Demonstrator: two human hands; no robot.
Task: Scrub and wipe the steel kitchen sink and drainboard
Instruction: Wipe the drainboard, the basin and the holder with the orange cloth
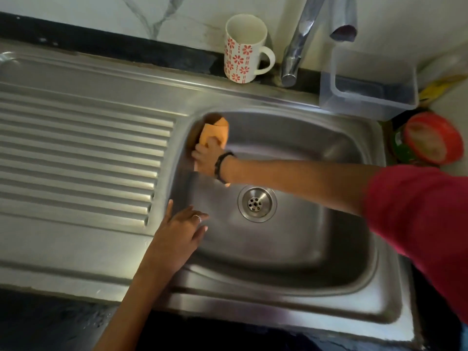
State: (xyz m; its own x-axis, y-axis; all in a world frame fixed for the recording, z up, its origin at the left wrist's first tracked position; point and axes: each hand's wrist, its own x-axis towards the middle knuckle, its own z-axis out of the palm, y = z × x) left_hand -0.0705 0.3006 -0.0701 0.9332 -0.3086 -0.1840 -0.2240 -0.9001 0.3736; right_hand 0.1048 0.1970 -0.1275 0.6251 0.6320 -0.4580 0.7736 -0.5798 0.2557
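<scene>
Right hand (pixel 206 158) grips orange cloth (pixel 215 130), pressed into far-left corner of steel sink basin (pixel 304 244). Left hand (pixel 181 231), fingers spread flat, braces on basin's left rim beside ribbed drainboard (pixel 76 148). Judged best: firm overlapping strokes down wall toward drain strainer (pixel 257 204); corner curve needs fingertip pressure. Behind rim: floral mug (pixel 243 49), tap (pixel 296 51), clear plastic container (pixel 367 84); mug and tap base may hinder wiping back ledge.

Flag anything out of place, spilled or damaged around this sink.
Nothing stands out. The mug stands upright behind the sink, the drain looks clear, and the right hand presses an orange cloth into the corner.
</scene>
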